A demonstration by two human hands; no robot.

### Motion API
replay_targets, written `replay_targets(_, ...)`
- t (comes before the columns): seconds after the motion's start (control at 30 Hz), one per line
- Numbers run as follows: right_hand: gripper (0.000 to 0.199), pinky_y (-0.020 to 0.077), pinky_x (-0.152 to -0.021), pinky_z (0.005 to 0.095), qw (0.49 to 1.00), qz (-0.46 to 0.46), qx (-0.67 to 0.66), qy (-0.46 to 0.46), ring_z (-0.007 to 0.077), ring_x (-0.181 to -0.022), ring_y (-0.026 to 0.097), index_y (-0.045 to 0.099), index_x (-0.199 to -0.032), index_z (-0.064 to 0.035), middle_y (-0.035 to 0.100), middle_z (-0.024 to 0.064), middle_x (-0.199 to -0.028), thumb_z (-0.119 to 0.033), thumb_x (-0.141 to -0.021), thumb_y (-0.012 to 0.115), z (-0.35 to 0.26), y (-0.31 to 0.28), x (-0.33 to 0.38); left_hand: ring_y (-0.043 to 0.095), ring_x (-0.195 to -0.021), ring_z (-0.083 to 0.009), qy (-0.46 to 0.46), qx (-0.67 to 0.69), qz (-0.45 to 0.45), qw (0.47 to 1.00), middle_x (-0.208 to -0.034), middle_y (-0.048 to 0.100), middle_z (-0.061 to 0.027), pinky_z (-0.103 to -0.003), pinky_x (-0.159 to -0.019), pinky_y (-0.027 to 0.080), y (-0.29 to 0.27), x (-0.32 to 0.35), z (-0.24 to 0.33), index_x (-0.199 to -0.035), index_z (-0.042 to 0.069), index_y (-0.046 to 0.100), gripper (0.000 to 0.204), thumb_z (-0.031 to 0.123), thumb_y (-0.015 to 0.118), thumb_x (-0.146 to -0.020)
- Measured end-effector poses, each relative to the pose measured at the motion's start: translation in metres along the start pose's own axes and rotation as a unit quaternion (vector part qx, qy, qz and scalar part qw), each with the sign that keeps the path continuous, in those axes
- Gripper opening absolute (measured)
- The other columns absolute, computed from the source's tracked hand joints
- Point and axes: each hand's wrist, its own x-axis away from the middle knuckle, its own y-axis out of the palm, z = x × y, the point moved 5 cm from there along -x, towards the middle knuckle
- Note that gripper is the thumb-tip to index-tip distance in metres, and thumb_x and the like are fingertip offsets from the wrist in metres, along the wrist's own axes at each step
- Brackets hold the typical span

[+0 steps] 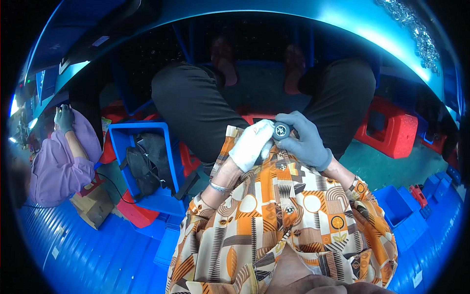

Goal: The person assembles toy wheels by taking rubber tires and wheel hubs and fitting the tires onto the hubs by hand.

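A small round black piece [281, 131] with a pale emblem on its face is held close to my shirt front, above my lap. My left hand [252, 144], in a white glove, is closed with its fingertips against the left side of this piece. From the right, my right hand [305, 142] in a grey glove grips it, thumb below and fingers curled above. The gloves hide most of its sides, so its full shape cannot be made out.
A blue bench [333, 22] curves across the far side, with shiny transparent pieces [413, 34] at its right. Left of my leg stands a blue bin [169, 157] with a black bag [149, 164]. A red stool [391, 128] is at right. A co-worker in purple [66, 166] sits left.
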Motion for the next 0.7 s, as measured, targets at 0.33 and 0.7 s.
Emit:
replay_targets(0.33, 0.044, 0.0381, -0.047, 0.0171, 0.889, -0.015, -0.327, 0.322, 0.0046, -0.046, 0.047, 0.062, -0.088, -0.0019, 0.056, -0.0009, -0.061, -0.04, -0.099, 0.041, 0.02, 0.011, 0.006, 0.045, -0.056, -0.0008, 0.098, -0.237, 0.058, 0.965, -0.088, 0.057, -0.0006, -0.015, -0.048, 0.037, 0.002, 0.005, 0.02, -0.12, 0.006, 0.054, 0.027, 0.01, 0.053, -0.093)
replay_targets(0.7, 0.042, 0.0368, -0.045, 0.0156, 0.897, -0.065, -0.249, 0.359, 0.0022, -0.045, 0.045, 0.062, -0.083, -0.0025, 0.056, -0.0018, -0.061, -0.037, -0.097, 0.043, 0.02, 0.008, 0.007, 0.045, -0.052, -0.0005, -0.014, -0.111, 0.088, 0.99, -0.085, 0.061, -0.0011, -0.016, -0.045, 0.036, 0.001, 0.005, 0.011, -0.111, 0.002, 0.055, 0.022, 0.014, 0.056, -0.093)
